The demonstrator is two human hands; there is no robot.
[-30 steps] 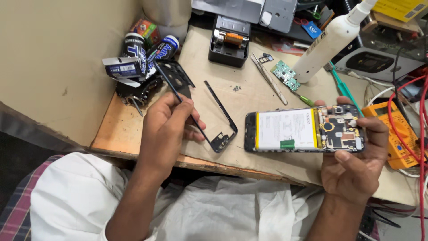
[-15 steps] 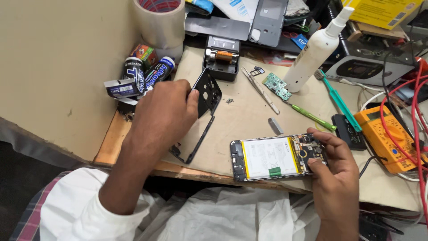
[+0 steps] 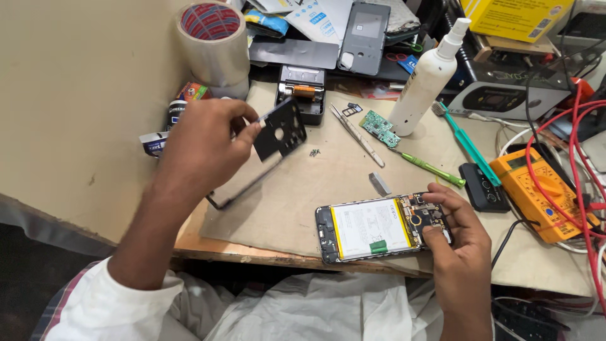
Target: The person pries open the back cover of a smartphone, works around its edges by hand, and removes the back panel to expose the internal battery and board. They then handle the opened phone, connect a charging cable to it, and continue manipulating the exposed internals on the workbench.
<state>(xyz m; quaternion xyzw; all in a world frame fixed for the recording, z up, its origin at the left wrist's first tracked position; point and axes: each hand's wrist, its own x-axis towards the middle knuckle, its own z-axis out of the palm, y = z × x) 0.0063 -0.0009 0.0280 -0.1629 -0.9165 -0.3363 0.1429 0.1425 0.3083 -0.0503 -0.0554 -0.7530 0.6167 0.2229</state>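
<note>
Left of centre in the frame, the left hand [image 3: 202, 142] is closed in a pinch on a black phone frame [image 3: 265, 148], lifted off the brown bench mat [image 3: 328, 183] and tilted, its camera-cutout plate raised toward the upper middle and its thin rail trailing down toward the mat's left edge. At lower right, the right hand [image 3: 457, 237] grips the opened phone [image 3: 385, 228] by its board end, thumb resting on the exposed circuit board, the white battery facing up.

To my eye the frame is thin and likely to flex, so a light grip near the solid plate suits it better than pulling on the rail. It would lie safest on bare mat, apart from the loose screws [image 3: 313, 152] just below it. Steel tweezers [image 3: 357, 135], a small green circuit board [image 3: 380, 128] and a white spray bottle [image 3: 429, 79] lie near. A steady thumb, without pressure on the board's components, seems wise.
</note>
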